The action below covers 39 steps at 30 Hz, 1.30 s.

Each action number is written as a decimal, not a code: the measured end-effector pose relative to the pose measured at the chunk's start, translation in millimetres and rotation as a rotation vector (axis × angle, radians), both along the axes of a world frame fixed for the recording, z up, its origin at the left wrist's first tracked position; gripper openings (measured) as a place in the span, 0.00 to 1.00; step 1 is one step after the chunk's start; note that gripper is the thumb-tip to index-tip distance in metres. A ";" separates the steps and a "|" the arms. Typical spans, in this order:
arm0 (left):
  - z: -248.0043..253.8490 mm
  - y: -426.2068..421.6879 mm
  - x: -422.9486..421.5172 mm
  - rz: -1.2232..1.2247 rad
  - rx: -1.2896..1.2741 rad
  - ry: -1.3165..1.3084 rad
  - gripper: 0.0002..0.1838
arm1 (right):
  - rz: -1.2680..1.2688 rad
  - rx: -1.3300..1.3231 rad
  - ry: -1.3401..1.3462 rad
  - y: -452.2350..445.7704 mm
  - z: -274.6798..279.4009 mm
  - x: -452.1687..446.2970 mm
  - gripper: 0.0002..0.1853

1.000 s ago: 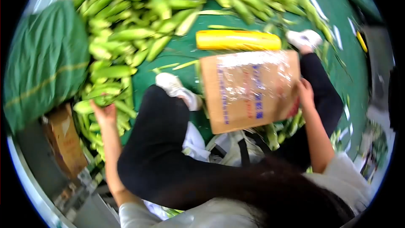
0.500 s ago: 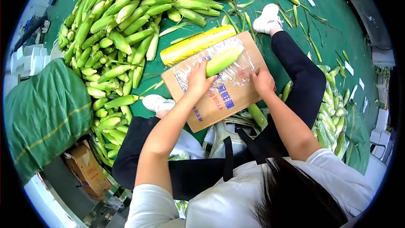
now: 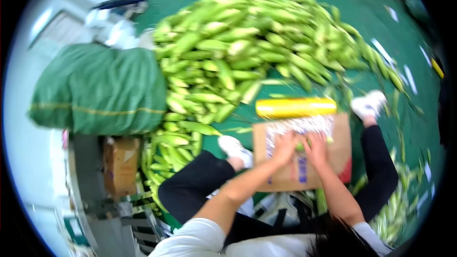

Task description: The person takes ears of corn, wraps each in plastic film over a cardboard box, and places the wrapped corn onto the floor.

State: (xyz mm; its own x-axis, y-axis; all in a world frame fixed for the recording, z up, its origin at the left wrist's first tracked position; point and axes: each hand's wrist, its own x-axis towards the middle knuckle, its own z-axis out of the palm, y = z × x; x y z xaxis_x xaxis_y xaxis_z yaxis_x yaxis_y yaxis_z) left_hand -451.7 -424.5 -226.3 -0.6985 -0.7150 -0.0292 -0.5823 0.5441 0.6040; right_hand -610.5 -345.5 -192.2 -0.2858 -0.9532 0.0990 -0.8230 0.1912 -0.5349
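Note:
Both hands meet over an ear of corn (image 3: pixel 300 146), which lies crosswise on a cardboard box (image 3: pixel 281 181) between my legs. My left hand (image 3: pixel 284 146) grips its left end. My right hand (image 3: pixel 315 147) is closed over the right part, so most of the ear is hidden and only bits of green show. Under the hands, clear plastic film (image 3: pixel 309 124) covers the upper part of the box. Motion blur softens the fingers. A yellow roll of cling film (image 3: pixel 295 107) lies along the box's far edge.
A large heap of corn (image 3: pixel 243 43) in green husks covers the floor ahead and left. Further left sits a full green sack (image 3: pixel 97 90), with a brown carton (image 3: pixel 121 166) below it. Wrapped corn (image 3: pixel 395 209) lies at the right. White strips (image 3: pixel 410 80) litter the floor.
The view has swung left, so the box now appears lower and squarer. My right hand has moved from the box's right edge onto the corn. The ear has come down level between both hands.

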 end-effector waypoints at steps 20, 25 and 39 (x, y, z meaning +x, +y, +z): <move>70.1 -40.6 123.5 -0.580 -0.094 0.024 0.06 | 0.607 0.225 0.075 29.3 42.1 -27.7 0.42; 49.5 -50.1 57.6 -0.689 0.139 0.029 0.06 | 0.574 0.255 0.033 39.8 45.7 -2.3 0.29; 74.7 -198.7 -44.8 0.247 0.051 0.181 0.15 | 0.301 0.024 0.414 -51.4 24.7 -3.0 0.39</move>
